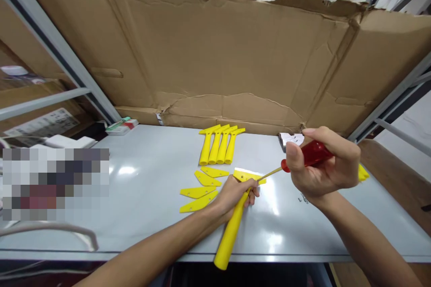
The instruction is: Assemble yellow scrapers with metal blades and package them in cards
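Observation:
My left hand [238, 195] is closed around the neck of a yellow scraper [230, 236], whose handle slants toward me past the shelf edge. A pale blade edge shows along the far side of its head. In my right hand [332, 177] is a screwdriver [313, 154] with a clear red handle. Its shaft points down and left, the tip at the scraper head beside my left thumb; whether it sits in a screw is too small to see. Several flat yellow plates [198, 193] lie left of my left hand. Beyond them, yellow scraper handles [217, 145] stand in a row.
Small metal screws [304, 198] lie on the grey shelf [141, 175] below my right hand. A pack of thin metal pieces [291, 139] is behind it. Yellow parts [362, 173] show at the right. Cardboard [235, 54] walls the back; a small box [121, 126] stands back left.

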Demonstrator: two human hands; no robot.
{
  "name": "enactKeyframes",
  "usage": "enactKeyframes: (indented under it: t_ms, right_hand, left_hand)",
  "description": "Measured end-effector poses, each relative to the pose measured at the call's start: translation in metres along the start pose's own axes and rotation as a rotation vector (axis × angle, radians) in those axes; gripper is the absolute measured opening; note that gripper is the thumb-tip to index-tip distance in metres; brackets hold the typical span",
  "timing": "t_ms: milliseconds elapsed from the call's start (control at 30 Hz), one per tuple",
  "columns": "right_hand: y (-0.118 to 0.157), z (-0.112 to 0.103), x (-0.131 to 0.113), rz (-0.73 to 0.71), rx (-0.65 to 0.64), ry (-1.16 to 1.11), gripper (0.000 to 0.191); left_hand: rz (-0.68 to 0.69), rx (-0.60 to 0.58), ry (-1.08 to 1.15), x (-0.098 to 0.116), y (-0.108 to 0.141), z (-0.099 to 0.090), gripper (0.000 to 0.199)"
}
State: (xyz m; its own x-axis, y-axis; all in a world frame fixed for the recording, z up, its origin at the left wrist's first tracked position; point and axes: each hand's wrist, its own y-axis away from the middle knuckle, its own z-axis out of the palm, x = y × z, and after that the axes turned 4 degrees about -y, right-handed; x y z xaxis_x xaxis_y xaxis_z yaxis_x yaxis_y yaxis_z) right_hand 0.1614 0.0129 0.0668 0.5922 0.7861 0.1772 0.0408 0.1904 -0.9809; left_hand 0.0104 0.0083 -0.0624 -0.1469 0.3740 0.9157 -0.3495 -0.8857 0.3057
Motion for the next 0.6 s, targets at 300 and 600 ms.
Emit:
enactKeyframes:
  t_ms: [300, 600]
  right_hand:
    - [-0.012, -0.022, -0.003, 0.502, -0.394, -0.414, 0.039]
    - [-0.013, -0.027, 0.019, 0.521, -0.456, -0.516, 0.040]
  left_hand:
    - [-0.052, 0.007, -0.005, 0.004, 0.004, 0.000, 0.018]
    - [-0.085, 0.023, 0.021, 0.004, 0.000, -0.001, 0.014]
